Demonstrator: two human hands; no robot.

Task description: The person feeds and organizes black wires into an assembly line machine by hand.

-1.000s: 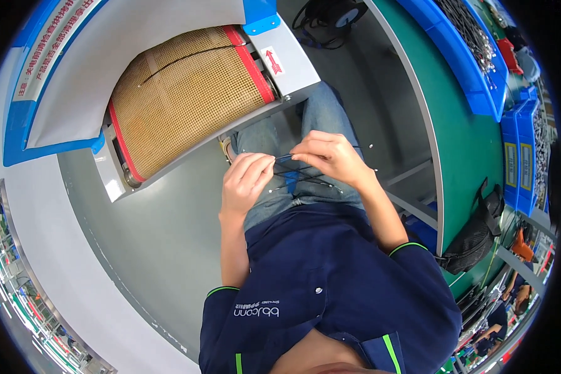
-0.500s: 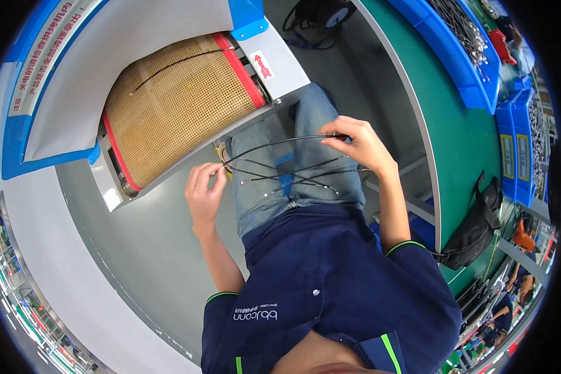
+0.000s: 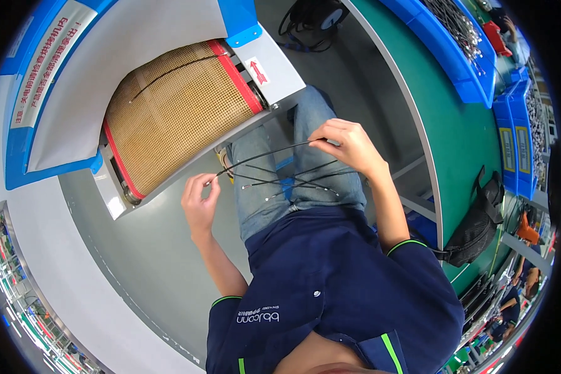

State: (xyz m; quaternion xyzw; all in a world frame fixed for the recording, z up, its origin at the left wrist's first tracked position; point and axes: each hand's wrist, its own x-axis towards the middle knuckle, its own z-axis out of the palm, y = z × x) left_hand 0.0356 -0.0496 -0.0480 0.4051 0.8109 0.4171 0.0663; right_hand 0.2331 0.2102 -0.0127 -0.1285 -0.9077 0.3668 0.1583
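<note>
This is a factory floor, a production line in a workshop. A conveyor machine with a tan mesh belt [image 3: 168, 118] edged in red, a grey hood [image 3: 131, 68] and blue trim stands on a smooth grey floor [image 3: 137, 268], and a long green bench [image 3: 455, 143] beside it carries blue bins [image 3: 455, 50] heaped with thin dark cables. More blue bins [image 3: 520, 143] sit along the bench's far side, racks of goods [image 3: 19, 293] show at the lower left rim, and the person wears a navy work shirt [image 3: 330, 280] with green piping, as does another worker [image 3: 517, 305] at the right rim.
</note>
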